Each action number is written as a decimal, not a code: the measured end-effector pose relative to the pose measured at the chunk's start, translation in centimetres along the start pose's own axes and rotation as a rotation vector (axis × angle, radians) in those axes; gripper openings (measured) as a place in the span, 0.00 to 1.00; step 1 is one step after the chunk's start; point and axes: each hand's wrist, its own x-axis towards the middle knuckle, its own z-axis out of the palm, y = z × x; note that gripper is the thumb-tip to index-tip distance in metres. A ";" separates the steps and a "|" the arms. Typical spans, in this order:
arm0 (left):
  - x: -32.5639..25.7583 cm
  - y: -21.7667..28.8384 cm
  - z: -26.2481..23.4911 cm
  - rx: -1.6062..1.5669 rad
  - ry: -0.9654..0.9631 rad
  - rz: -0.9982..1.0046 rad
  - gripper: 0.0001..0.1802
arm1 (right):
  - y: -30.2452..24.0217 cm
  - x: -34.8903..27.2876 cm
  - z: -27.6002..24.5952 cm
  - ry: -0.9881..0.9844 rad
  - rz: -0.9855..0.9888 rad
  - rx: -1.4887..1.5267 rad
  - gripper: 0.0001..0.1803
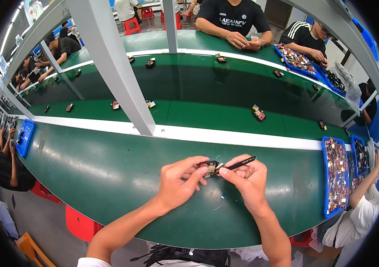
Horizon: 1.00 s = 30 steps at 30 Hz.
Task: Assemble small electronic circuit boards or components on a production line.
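Right hand [248, 179] over green table [109, 167]; red stools [131, 26] beyond

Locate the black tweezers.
In the head view, the black tweezers are in the right hand, at the right side of the electronic module in the left hand.

A red stool [81, 222] stands by the desk [96, 173], to the left of the left hand [175, 183]. Beyond that hand, a grey post [116, 66] rises from a white rail [225, 139]. Far past the right hand [248, 181] is a person in a black T-shirt [229, 17], a translucent bag [349, 84] farther right.
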 end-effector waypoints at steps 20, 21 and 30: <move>1.0 0.2 -0.8 -0.442 -0.106 -0.310 0.17 | 0.1 -0.7 0.7 0.026 -0.523 -0.389 0.08; 1.0 0.2 -0.8 -0.432 -0.101 -0.295 0.17 | 0.1 -0.7 0.6 0.027 -0.524 -0.387 0.08; 1.1 0.3 -0.3 -0.429 -0.086 -0.291 0.16 | -0.2 -0.6 0.1 0.002 -0.578 -0.418 0.07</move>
